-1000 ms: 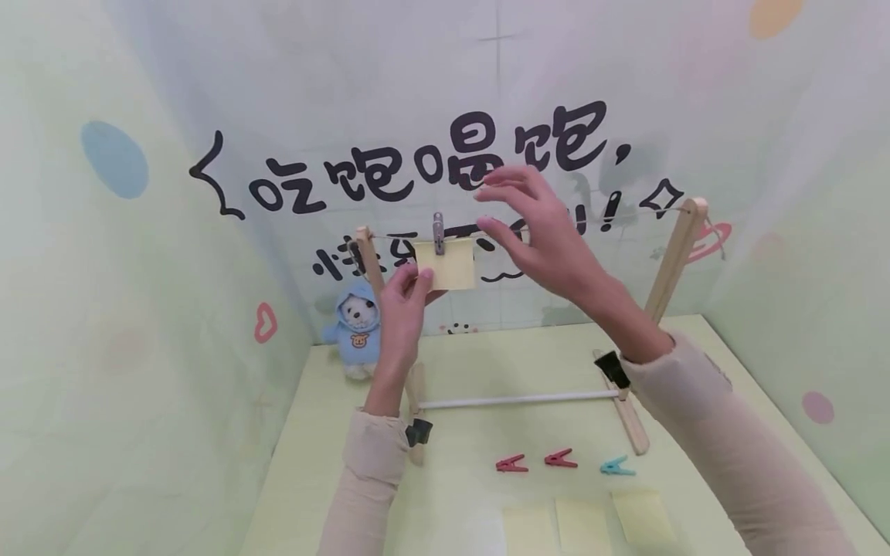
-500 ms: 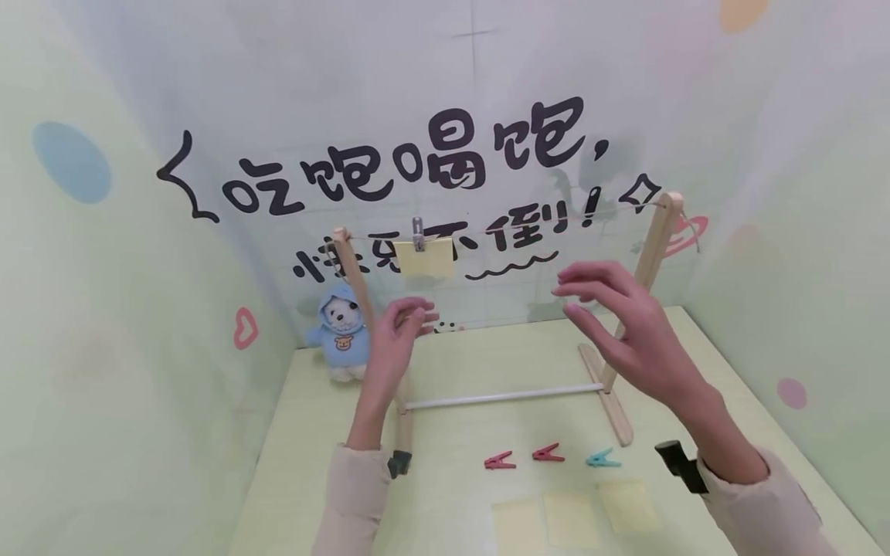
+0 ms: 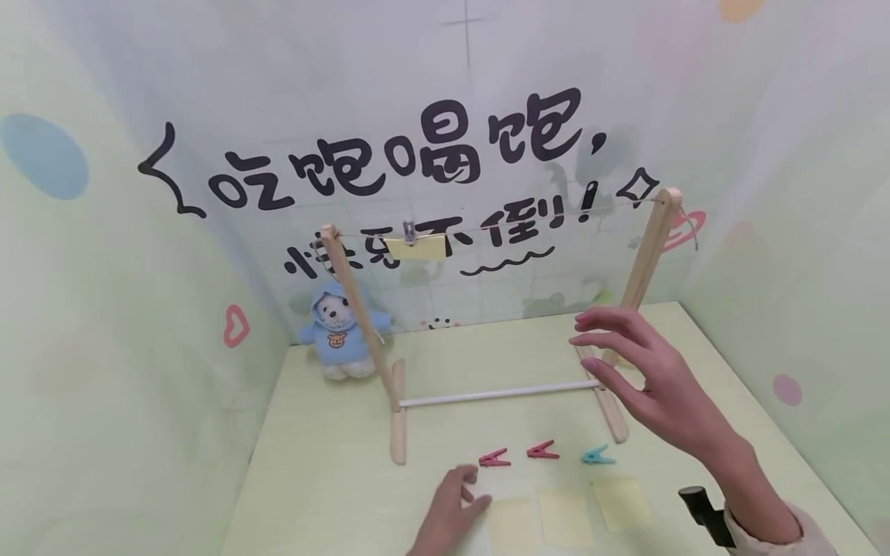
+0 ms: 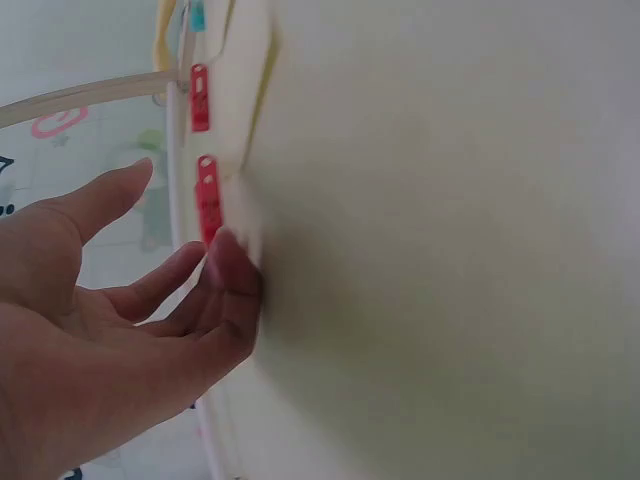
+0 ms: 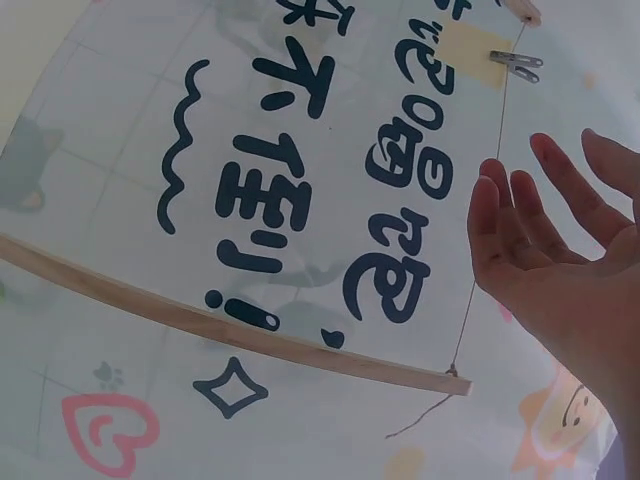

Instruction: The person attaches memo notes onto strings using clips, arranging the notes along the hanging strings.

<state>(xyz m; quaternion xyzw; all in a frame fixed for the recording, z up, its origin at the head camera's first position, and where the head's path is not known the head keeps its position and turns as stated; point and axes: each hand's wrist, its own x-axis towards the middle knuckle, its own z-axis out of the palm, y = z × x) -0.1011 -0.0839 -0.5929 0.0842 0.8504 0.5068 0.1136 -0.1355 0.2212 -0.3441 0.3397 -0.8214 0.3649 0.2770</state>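
In the head view, the left hand (image 3: 450, 511) is low over the table (image 3: 320, 479), its fingers loosely bent and holding nothing, just beside the left note (image 3: 514, 527) and near the left red clip (image 3: 494, 458); whether it touches either cannot be told. The middle red clip (image 3: 543, 449) and the blue clip (image 3: 599, 455) lie in a row with that clip, and the middle note (image 3: 565, 519) and right note (image 3: 621, 502) lie beside the left one. The right hand (image 3: 657, 378) is raised in front of the right post (image 3: 643, 266), fingers spread and gently bent, with nothing in them. A string (image 3: 612, 207) runs from that post to the left post (image 3: 358, 309), and near its left end a gray clip (image 3: 409, 233) holds a hanging note (image 3: 422, 248). A white rod (image 3: 497, 394) joins the posts low down, and a plush toy (image 3: 341, 340) in blue sits behind the left one. In the left wrist view, the thumb stands well apart from the fingers, whose tips overlap the end of the nearest red clip; contact is unclear. In the right wrist view, the half-bent fingers are bare in front of the string, well apart from the gray clip, and the string is tied at the post's tip.
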